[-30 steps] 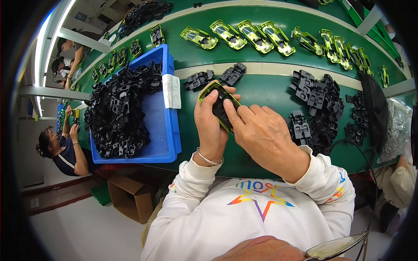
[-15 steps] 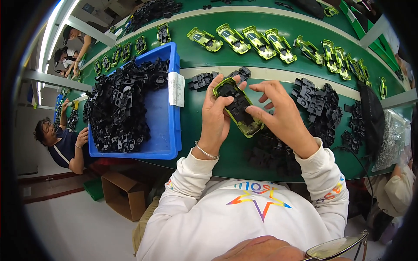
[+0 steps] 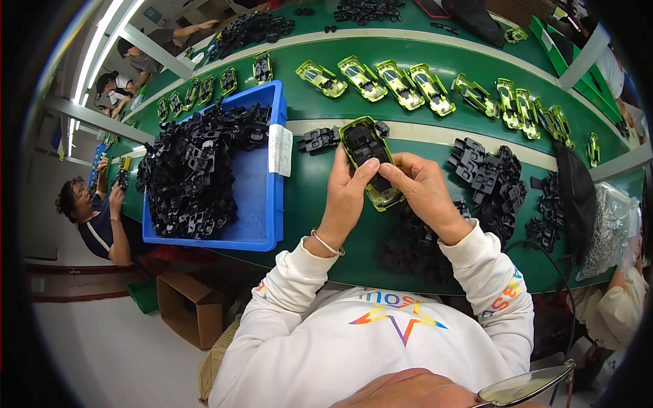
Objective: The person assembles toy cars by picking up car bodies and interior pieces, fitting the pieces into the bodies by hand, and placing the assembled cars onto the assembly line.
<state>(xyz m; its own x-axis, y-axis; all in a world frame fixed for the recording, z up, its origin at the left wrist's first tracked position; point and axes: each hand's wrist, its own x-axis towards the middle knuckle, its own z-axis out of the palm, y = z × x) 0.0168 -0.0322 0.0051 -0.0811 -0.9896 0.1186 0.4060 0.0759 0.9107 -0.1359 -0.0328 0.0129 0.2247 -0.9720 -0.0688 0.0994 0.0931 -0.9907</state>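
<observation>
Both my hands hold one yellow-green toy car body [image 3: 362, 146] with a black chassis insert, underside up, above the green table [image 3: 313, 204]. My left hand [image 3: 347, 194] grips its near left side, thumb pressed on the black insert. My right hand [image 3: 423, 189] grips the near right end, fingers curled around the shell. A pile of black chassis parts [image 3: 493, 180] lies just right of my hands, and more black parts [image 3: 411, 245] sit under my right wrist.
A blue bin [image 3: 262, 197] full of black parts stands at the left. A row of finished yellow-green cars [image 3: 381, 83] lies on the far strip. Other people sit at the left [image 3: 92, 221]. A cardboard box [image 3: 190, 306] stands on the floor.
The car body has turned lengthwise away from me and lifted slightly. My hands have shifted down to its near end, with the left thumb now on the insert.
</observation>
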